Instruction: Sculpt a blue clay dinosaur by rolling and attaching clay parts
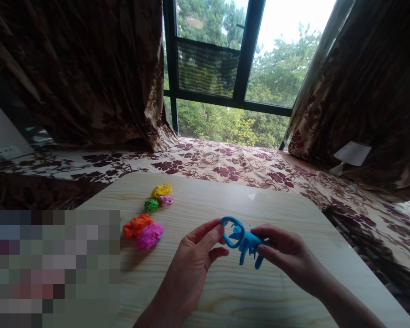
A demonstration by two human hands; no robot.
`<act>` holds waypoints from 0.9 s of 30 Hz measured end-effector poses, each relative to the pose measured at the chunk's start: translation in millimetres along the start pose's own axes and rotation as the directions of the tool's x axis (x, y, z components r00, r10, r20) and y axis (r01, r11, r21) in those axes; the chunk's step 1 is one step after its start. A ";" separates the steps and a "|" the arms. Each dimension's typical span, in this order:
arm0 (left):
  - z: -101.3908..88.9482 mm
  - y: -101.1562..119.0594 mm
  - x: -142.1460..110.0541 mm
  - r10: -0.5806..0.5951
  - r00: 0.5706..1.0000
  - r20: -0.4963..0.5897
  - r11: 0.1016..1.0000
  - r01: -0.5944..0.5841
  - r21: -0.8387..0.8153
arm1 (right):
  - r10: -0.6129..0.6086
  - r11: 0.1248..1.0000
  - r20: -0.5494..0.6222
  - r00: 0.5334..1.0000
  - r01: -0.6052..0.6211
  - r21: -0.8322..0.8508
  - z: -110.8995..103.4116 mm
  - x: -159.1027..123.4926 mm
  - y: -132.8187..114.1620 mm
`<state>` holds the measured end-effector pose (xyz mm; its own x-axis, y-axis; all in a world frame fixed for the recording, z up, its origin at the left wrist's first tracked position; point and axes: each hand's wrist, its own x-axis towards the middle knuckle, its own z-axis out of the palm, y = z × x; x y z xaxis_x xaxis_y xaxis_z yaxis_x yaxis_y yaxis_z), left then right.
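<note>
Between my hands, above the table, is a blue clay animal figure (248, 241) with stubby legs pointing down. My right hand (289, 250) grips its body from the right, thumb in front and fingers behind. A blue clay ring (222, 232) stands at the figure's left end, in front of its head. My left hand (203, 250) pinches the ring's left side between thumb and fingers. Whether the ring is joined to the figure I cannot tell.
On the left of the pale wooden table (259, 300) lie lumps of clay: yellow (161, 190), light pink (166, 200), green (151, 205), orange (137, 225) and bright pink (150, 236). A white lamp (352, 153) stands at the far right, beside a curtain. The lower left corner is blurred out.
</note>
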<state>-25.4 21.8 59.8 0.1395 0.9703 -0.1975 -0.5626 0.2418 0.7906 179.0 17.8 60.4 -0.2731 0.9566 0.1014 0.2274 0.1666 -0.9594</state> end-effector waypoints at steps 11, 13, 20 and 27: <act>3.3 -0.2 0.7 -0.038 0.995 0.088 0.991 0.026 0.135 | -0.258 0.954 0.074 0.963 0.266 -0.137 0.6 -1.2 -7.9; 2.4 -0.1 0.2 -0.054 0.993 0.109 0.990 0.040 0.134 | -0.261 0.956 0.087 0.961 0.270 -0.118 -0.3 -1.1 -6.8; -0.5 -3.0 -1.8 -0.089 0.983 0.161 0.988 0.066 0.140 | -0.189 0.981 0.089 0.978 0.185 0.052 -2.8 -0.7 1.5; 0.7 0.5 -3.0 -0.054 0.983 0.175 0.982 0.021 0.187 | -0.145 0.978 0.068 0.987 0.133 0.161 0.2 -0.2 7.1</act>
<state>-25.5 19.0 61.2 0.3106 0.9409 -0.1354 -0.3972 0.2578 0.8808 180.5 18.7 53.5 -0.3666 0.9036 0.2215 0.0357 0.2516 -0.9672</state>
